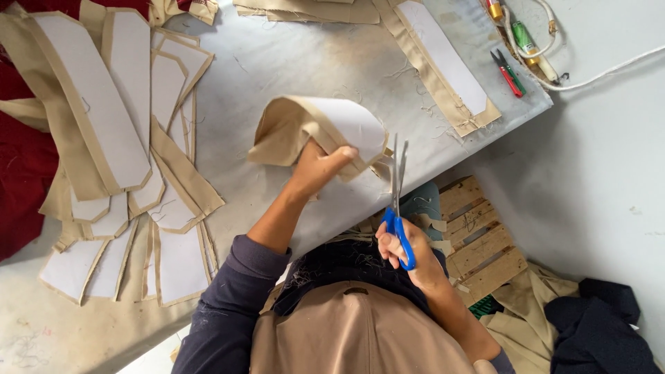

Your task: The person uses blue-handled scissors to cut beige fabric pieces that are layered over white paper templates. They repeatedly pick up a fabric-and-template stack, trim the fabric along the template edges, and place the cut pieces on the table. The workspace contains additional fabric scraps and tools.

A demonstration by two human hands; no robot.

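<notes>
My left hand [320, 166] grips a curled piece of tan cloth [315, 125] with white lining, held up just above the grey table [277, 62]. My right hand [405, 246] holds blue-handled scissors [397, 197], blades pointing up and meeting the cloth's right edge near the table's front edge. The blades look nearly closed on the cloth's fringe.
A pile of cut tan-and-white collar-shaped pieces [125, 159] covers the table's left. Another long piece [443, 62] lies at the back right, beside small red and green snips [509, 73] and a white cord [596, 73]. A wooden pallet [481, 242] and cloth scraps [547, 312] lie on the floor.
</notes>
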